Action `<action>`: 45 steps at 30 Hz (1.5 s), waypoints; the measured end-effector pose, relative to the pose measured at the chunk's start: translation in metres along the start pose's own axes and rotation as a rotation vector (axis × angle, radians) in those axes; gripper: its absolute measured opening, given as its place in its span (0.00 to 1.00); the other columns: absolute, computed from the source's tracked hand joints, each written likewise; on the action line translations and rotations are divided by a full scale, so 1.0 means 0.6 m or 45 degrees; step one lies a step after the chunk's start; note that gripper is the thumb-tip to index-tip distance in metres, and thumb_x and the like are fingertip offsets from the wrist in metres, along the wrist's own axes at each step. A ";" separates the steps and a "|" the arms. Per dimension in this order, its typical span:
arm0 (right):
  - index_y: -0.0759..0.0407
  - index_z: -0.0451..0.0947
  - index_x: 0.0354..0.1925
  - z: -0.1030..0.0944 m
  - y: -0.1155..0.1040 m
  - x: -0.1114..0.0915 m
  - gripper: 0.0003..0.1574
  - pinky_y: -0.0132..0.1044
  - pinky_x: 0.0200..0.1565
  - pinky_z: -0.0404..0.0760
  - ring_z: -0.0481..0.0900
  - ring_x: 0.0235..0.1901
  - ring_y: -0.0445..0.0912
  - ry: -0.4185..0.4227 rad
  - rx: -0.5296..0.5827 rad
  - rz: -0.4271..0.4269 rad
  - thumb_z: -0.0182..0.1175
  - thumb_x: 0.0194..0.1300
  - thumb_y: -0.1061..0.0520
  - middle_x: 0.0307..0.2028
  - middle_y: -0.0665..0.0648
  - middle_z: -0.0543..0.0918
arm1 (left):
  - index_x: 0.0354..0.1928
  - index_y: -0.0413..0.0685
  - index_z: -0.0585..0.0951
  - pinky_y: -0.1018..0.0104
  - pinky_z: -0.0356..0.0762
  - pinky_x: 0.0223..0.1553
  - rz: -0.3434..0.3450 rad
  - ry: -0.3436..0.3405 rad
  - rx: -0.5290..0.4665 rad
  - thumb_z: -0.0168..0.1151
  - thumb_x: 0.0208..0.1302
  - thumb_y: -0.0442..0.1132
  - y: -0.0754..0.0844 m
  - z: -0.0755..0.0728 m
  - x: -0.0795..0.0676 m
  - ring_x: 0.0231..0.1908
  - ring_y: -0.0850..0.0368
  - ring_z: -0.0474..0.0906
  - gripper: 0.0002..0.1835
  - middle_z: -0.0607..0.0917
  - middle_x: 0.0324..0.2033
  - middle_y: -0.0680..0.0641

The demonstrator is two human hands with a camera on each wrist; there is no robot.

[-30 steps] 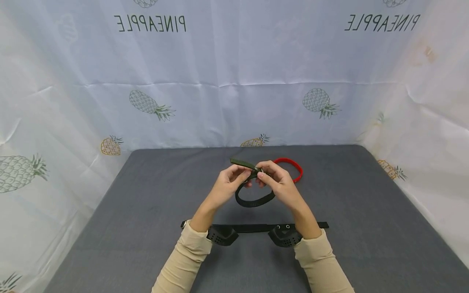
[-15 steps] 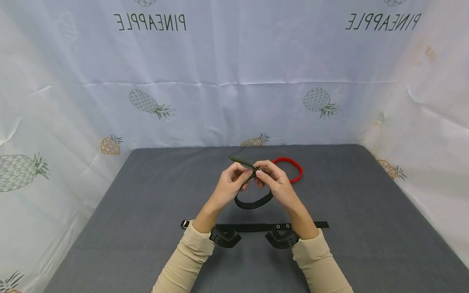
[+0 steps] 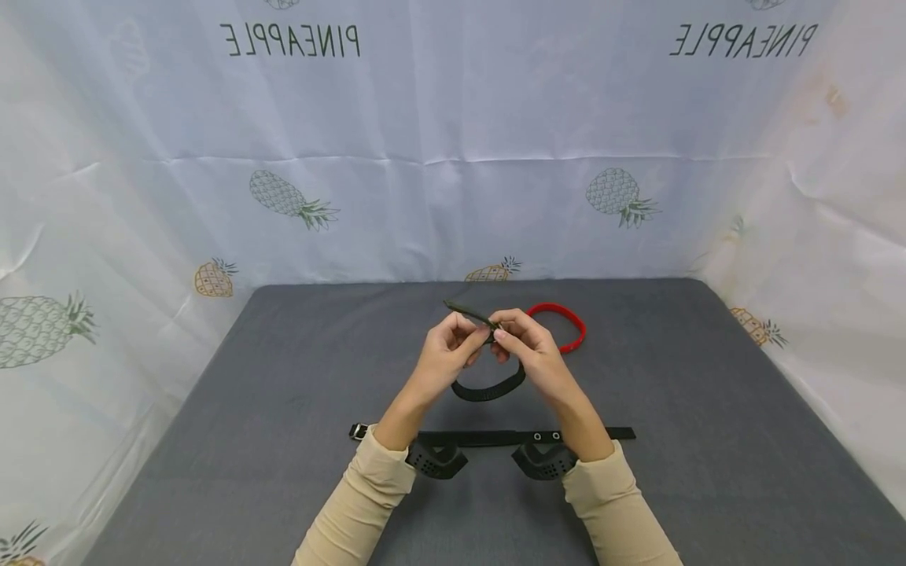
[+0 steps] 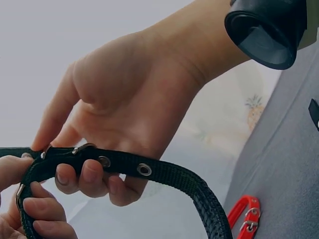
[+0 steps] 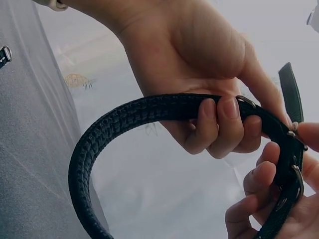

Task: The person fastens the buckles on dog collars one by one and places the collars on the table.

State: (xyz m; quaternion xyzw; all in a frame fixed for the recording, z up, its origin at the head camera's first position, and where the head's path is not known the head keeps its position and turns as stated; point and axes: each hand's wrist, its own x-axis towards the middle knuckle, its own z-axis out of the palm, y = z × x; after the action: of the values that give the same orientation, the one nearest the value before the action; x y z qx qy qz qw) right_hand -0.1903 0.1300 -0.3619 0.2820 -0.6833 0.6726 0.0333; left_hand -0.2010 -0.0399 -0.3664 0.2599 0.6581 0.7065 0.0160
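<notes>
A dark pet collar [image 3: 490, 393] with a woven inner face is bent into a loop above the table. My left hand [image 3: 442, 354] pinches its strap near the buckle, with the other fingers curled under a stretch of metal eyelets [image 4: 144, 170]. From the other side my right hand [image 3: 534, 350] grips the strap beside a metal ring [image 5: 246, 101], thumb right at the buckle. The strap's free tail [image 5: 290, 92] sticks out past the buckle, pointing up and left in the head view. Fingertips of both hands meet there and partly hide the buckle.
A red collar [image 3: 582, 328] with a metal buckle lies looped on the grey table [image 3: 297, 377], behind my right hand. A black collar [image 3: 488, 439] lies stretched flat beneath my wrists. Behind the table hangs a pale pineapple-print curtain [image 3: 425, 220].
The tail of the dark collar has turned more edge-on and dipped slightly. Both hands have shifted a little closer together; the collars on the table have not moved.
</notes>
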 end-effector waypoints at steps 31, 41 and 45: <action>0.45 0.76 0.39 -0.001 -0.005 -0.002 0.09 0.31 0.34 0.75 0.74 0.29 0.38 -0.010 -0.033 0.177 0.49 0.75 0.55 0.31 0.41 0.78 | 0.42 0.26 0.74 0.73 0.63 0.26 -0.025 -0.125 0.032 0.58 0.66 0.30 0.002 -0.017 -0.003 0.21 0.67 0.63 0.10 0.76 0.24 0.61; 0.45 0.73 0.44 -0.005 -0.007 -0.005 0.12 0.29 0.35 0.73 0.73 0.31 0.38 0.035 0.008 0.214 0.44 0.75 0.59 0.33 0.42 0.78 | 0.49 0.32 0.76 0.70 0.74 0.37 -0.038 -0.128 0.102 0.56 0.69 0.35 0.003 -0.025 -0.003 0.30 0.66 0.71 0.12 0.79 0.34 0.58; 0.46 0.73 0.44 -0.007 -0.007 -0.003 0.12 0.30 0.35 0.71 0.71 0.31 0.40 0.068 0.040 0.231 0.42 0.75 0.59 0.32 0.43 0.77 | 0.51 0.35 0.77 0.63 0.80 0.48 -0.060 -0.132 0.116 0.59 0.68 0.36 0.005 -0.028 -0.001 0.38 0.67 0.79 0.14 0.82 0.43 0.44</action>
State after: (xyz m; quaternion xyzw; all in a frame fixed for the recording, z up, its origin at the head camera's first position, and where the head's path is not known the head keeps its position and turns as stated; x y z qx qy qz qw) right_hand -0.1883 0.1351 -0.3585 0.2014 -0.6942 0.6908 -0.0142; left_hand -0.2061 -0.0560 -0.3640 0.2809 0.6939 0.6607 0.0547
